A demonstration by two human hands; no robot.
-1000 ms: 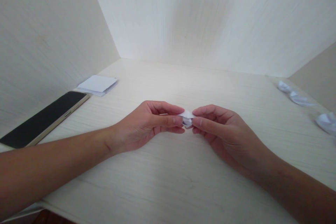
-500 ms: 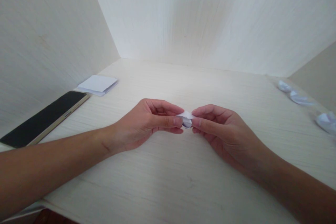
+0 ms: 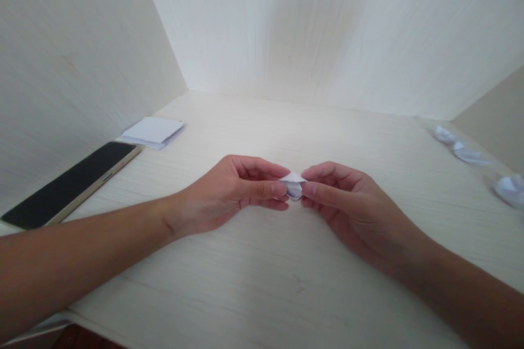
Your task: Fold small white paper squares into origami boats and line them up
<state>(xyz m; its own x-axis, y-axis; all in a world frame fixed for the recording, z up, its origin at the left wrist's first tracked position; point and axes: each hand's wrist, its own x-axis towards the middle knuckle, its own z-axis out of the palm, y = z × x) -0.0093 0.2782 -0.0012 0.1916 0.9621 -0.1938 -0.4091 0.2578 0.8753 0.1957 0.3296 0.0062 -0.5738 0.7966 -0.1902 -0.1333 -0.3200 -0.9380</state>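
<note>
A small folded piece of white paper is held between my two hands, just above the tabletop in the middle of the view. Its top forms a low peak, and a gap shows beneath that flap. My left hand pinches the left side between thumb and fingers. On the right side, my right hand grips it the same way, thumb toward me. My fingertips hide both ends of the paper.
A dark-screened phone lies on the white tabletop at the left. Behind it rests a small stack of white paper. Several folded white paper pieces lie along the right. White panels rise at the back and sides.
Both hands keep their pinch on the paper. Its top flap now looks more sharply peaked and the gap below shows more clearly. The hands have shifted barely to the right.
</note>
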